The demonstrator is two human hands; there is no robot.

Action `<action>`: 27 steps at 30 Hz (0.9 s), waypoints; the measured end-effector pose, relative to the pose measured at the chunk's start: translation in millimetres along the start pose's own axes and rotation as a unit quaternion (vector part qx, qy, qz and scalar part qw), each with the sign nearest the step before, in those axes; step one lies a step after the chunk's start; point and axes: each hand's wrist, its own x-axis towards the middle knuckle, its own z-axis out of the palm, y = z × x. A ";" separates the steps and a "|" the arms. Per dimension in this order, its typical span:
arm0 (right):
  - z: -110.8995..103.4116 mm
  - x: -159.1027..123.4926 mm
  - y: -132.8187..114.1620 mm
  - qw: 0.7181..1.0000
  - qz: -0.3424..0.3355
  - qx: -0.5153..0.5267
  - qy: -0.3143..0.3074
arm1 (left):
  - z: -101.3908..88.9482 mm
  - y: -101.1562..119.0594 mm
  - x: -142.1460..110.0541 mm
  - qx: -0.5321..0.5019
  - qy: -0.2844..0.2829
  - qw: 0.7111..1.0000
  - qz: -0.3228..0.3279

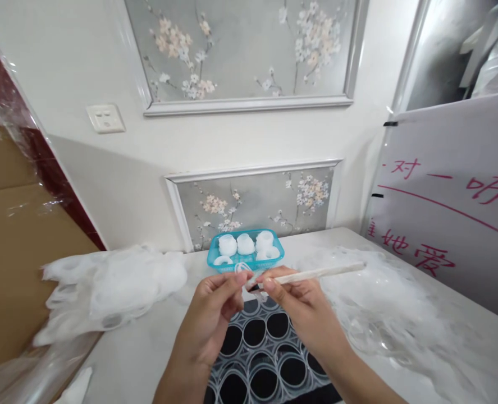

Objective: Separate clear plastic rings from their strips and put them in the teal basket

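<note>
My right hand is closed around a long, thin, off-white stick, which points out to the right. A small dark part shows near the fingertips at its left end. My left hand is pinched close beside it, with thumb and forefinger on a small whitish, see-through piece whose kind I cannot make out. Below both hands lies a clear tray of round cups on a black surface, partly covered by my wrists. Just beyond the fingers sits a blue plastic basket with several white rounded pieces in it.
A heap of white, translucent ring-like pieces lies at the left of the white table. Clear, filmy pieces spread over the right side. A cardboard box stands at left, a whiteboard with red writing at right.
</note>
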 end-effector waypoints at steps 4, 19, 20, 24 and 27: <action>0.1 1.8 3.3 0.999 0.014 0.010 -0.039 | -12.6 7.4 3.6 -0.109 -0.005 0.994 -0.018; -9.7 9.0 8.3 0.986 0.014 0.045 -0.157 | -31.0 26.0 -18.7 0.057 -0.075 0.996 0.011; -10.0 10.1 9.9 0.984 0.017 0.114 -0.136 | -31.4 27.4 -20.7 0.091 -0.077 0.993 0.017; -9.9 7.8 1.5 0.935 0.038 0.337 -0.104 | -29.8 27.2 -24.9 0.229 -0.106 0.967 0.027; -10.8 0.8 -15.7 0.931 0.062 0.350 -0.079 | -27.3 22.2 -22.9 0.266 -0.131 0.955 0.019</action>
